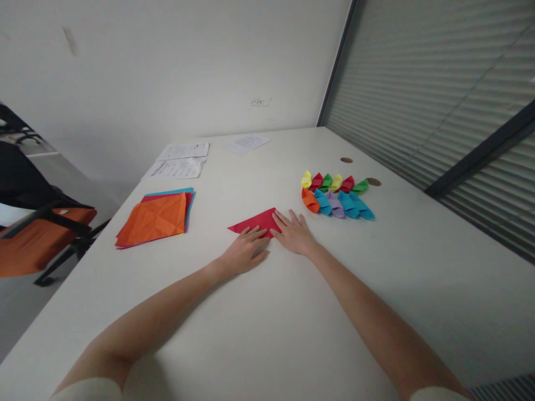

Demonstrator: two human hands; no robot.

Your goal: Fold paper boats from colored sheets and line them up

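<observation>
A red sheet of paper (254, 220), folded into a triangle, lies flat on the white table (234, 312). My left hand (246, 250) rests on its lower edge with the fingers stretched out. On the paper's right end lies my right hand (295, 233), fingers spread and palm down. Both hands press from above and grip nothing. The paper's right corner and part of its lower edge are hidden under my fingers.
Two rows of small folded paper pieces (334, 203) in several colours stand to the right. At the left lies a stack of coloured paper sheets (156, 217), orange on top. Printed papers (179, 167) lie farther back. An orange chair (42, 234) is beyond the left edge.
</observation>
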